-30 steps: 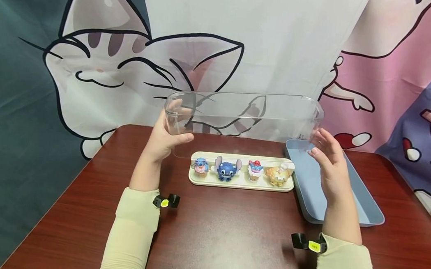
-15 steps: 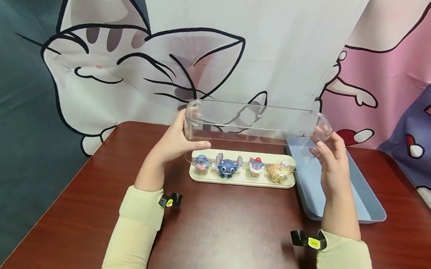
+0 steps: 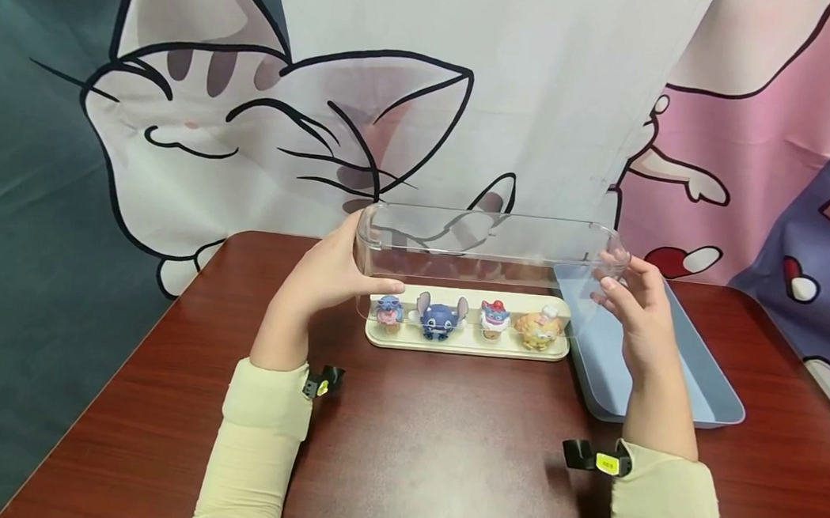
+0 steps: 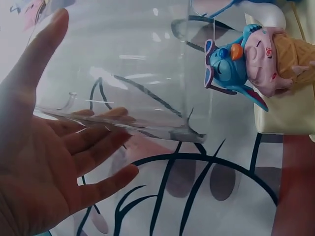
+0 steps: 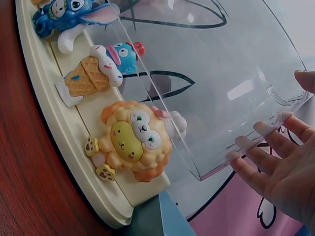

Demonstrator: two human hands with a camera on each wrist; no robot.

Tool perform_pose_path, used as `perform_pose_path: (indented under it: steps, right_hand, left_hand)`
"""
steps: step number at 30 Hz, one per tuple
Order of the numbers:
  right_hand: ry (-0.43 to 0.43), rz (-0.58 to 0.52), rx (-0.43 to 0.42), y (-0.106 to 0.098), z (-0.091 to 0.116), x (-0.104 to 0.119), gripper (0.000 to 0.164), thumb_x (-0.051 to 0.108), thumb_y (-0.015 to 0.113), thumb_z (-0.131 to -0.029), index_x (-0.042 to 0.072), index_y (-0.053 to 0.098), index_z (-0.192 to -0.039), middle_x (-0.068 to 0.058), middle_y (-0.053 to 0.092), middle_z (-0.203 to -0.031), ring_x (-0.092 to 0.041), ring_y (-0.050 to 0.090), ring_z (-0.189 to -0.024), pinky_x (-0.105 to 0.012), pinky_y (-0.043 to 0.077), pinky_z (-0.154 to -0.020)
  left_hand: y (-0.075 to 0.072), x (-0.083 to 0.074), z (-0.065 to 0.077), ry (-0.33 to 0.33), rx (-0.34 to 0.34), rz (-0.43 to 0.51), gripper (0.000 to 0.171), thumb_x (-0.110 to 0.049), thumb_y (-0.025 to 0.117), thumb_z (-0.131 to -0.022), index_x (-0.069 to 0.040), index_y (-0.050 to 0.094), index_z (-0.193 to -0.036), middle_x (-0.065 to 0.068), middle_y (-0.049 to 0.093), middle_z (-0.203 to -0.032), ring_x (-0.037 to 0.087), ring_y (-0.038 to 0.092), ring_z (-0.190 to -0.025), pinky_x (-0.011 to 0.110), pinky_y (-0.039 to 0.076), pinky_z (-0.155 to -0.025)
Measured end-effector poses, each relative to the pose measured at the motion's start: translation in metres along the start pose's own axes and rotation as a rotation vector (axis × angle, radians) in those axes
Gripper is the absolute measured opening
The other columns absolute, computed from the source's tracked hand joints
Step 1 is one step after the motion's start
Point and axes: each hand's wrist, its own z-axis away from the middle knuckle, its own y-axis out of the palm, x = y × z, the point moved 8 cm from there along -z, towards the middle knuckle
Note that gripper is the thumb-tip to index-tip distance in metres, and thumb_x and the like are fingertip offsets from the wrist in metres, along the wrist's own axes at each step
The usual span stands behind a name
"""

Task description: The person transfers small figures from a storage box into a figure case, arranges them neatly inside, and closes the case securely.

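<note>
A clear plastic display cover [image 3: 487,251] hangs over a long cream display base [image 3: 467,348]. My left hand [image 3: 324,273] grips its left end, thumb along the near side and fingers behind, as the left wrist view shows. At the opposite end my right hand [image 3: 640,316] holds the cover between thumb and fingertips [image 5: 236,156]. On the base stand several small figurines in a row: a blue one with sunglasses on a cone [image 4: 246,64], a big-eared blue one [image 3: 438,320], an ice-cream-cone one [image 5: 96,73] and a fluffy yellow one [image 5: 135,140]. The cover's lower edge overlaps the figurines in the head view.
A blue tray [image 3: 664,377] lies to the right of the base, partly behind my right forearm. The brown wooden table [image 3: 446,451] ends at the back against a cartoon-printed cloth [image 3: 539,100]. Black wrist cameras [image 3: 577,454] sit on both cuffs.
The clear cover has come down and to the right, closer over the base, with both hands on its ends. My left hand moved right. The base, figurines and tray have stayed put.
</note>
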Motion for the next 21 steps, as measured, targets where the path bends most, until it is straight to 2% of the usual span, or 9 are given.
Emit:
perform_pose_path:
  steps: [4,9,12,21]
  right_hand:
    - [0.005,-0.008,0.003,-0.002,0.0,-0.004,0.028,-0.002,0.053,-0.09,0.008,0.051,-0.117,-0.005,0.057,-0.12,-0.019,0.056,-0.102,-0.025,0.048,-0.078]
    - [0.04,-0.007,0.039,0.001,0.001,-0.006,0.027,-0.003,0.052,-0.091,0.011,0.052,-0.114,-0.002,0.055,-0.121,-0.018,0.052,-0.106,-0.023,0.046,-0.08]
    - [0.06,-0.007,0.057,0.002,0.001,-0.008,0.027,-0.004,0.051,-0.091,0.011,0.051,-0.113,-0.002,0.054,-0.122,-0.018,0.05,-0.108,-0.022,0.046,-0.079]
    - [0.094,-0.009,0.062,0.002,0.002,-0.013,0.027,-0.007,0.05,-0.091,0.012,0.049,-0.11,-0.001,0.053,-0.122,-0.018,0.048,-0.108,-0.021,0.046,-0.08]
  left_hand:
    - [0.001,0.001,0.001,-0.037,0.006,-0.126,0.114,-0.069,0.075,-0.052,-0.023,0.024,-0.142,0.008,0.055,-0.121,0.028,0.055,-0.104,0.045,0.043,-0.087]
    - [0.003,-0.001,0.003,-0.058,0.018,-0.218,0.119,-0.068,0.076,-0.052,-0.022,0.015,-0.145,0.013,0.063,-0.098,0.033,0.061,-0.083,0.045,0.046,-0.077]
    - [0.003,0.0,0.004,-0.073,0.024,-0.246,0.122,-0.068,0.076,-0.052,-0.023,0.012,-0.145,0.012,0.063,-0.088,0.031,0.061,-0.073,0.044,0.047,-0.071]
    - [0.006,0.004,0.004,-0.101,0.051,-0.268,0.12,-0.068,0.075,-0.054,-0.023,0.012,-0.145,0.013,0.064,-0.089,0.029,0.061,-0.071,0.042,0.047,-0.069]
